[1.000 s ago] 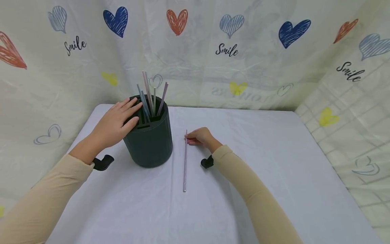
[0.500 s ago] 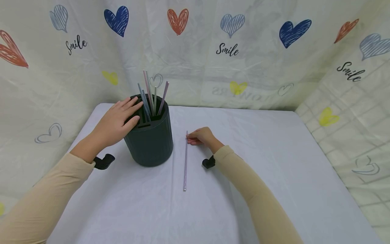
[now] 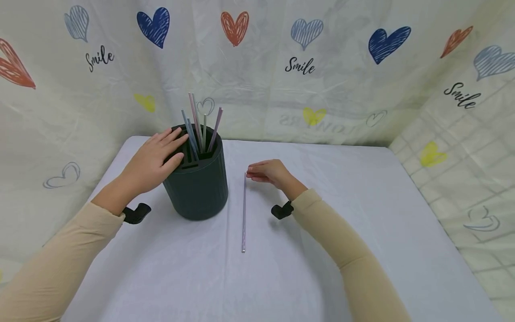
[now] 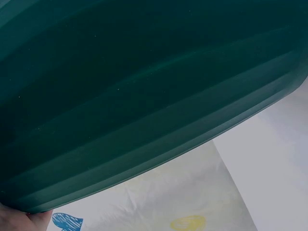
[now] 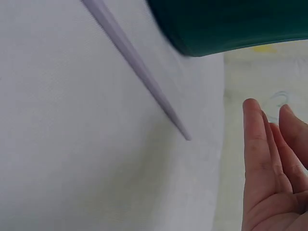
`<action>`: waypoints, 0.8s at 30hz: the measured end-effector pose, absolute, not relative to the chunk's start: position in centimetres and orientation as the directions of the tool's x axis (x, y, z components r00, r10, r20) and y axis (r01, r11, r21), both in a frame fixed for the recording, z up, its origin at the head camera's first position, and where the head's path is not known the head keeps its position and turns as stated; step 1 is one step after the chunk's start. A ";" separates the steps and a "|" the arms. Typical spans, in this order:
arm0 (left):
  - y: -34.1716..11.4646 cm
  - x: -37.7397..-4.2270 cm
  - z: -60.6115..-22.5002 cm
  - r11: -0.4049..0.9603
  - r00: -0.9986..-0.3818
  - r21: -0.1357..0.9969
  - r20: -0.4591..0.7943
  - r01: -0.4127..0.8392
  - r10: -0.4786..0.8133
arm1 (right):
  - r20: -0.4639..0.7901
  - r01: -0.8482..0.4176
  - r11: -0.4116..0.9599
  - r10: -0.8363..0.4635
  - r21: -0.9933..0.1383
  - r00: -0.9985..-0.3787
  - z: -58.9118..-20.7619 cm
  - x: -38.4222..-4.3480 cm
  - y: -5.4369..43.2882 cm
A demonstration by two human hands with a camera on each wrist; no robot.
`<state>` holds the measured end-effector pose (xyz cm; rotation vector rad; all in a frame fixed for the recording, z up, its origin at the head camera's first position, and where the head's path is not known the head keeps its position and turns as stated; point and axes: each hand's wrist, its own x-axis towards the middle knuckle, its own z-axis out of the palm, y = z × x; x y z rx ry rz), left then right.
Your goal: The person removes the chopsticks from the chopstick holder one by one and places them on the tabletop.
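Observation:
A dark green, roughly cylindrical holder [image 3: 197, 194] with a slotted top stands upright on the table, several thin straws [image 3: 196, 129] in pink, blue, pale green and purple leaning inside it. My left hand [image 3: 157, 152] rests over its top left rim with the fingers spread; the holder's wall fills most of the left wrist view. Right of the holder, one thin purple straw [image 3: 243, 214] lies lengthwise on the cloth. Just above its far end hovers my right hand [image 3: 270, 172], holding nothing; in the right wrist view its fingers [image 5: 257, 144] are extended and apart from the straw.
A white cloth [image 3: 362, 214] covers the table. Behind it and at the right hangs a pale curtain [image 3: 257, 89] printed with hearts and "Smile". Black wrist cameras [image 3: 137, 213] sit on both wrists, below beige sleeves [image 3: 68, 259].
My right hand has let go of the purple straw and lifted a little, back and to the right. The straw lies as before. My left hand stays on the holder.

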<state>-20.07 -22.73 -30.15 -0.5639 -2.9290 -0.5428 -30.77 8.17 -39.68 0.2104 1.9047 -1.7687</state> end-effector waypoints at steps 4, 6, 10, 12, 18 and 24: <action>-22.7 -20.1 -30.1 0.867 -0.925 0.326 0.172 0.378 0.338 | -0.424 0.414 0.096 -0.254 -0.905 -0.869 -38.0 -30.5 8.4; -22.8 -20.1 -30.1 0.866 -0.925 0.327 0.172 0.378 0.339 | -0.394 0.388 0.077 -0.273 -0.918 -0.878 -37.2 -30.4 8.5; -22.8 -20.0 -30.1 0.866 -0.925 0.327 0.173 0.378 0.338 | -0.338 0.338 0.055 -0.314 -0.939 -0.887 -35.8 -30.3 8.6; -22.9 -20.0 -30.1 0.867 -0.925 0.326 0.175 0.378 0.338 | -0.321 0.324 0.046 -0.326 -0.945 -0.889 -35.1 -30.3 8.6; -22.8 -20.0 -30.1 0.866 -0.924 0.327 0.175 0.379 0.339 | -0.297 0.310 0.015 -0.340 -0.951 -0.892 -33.2 -30.5 8.6; -22.7 -20.0 -30.1 0.868 -0.925 0.323 0.172 0.378 0.339 | -0.238 0.265 -0.027 -0.355 -0.964 -0.904 -31.9 -30.5 8.3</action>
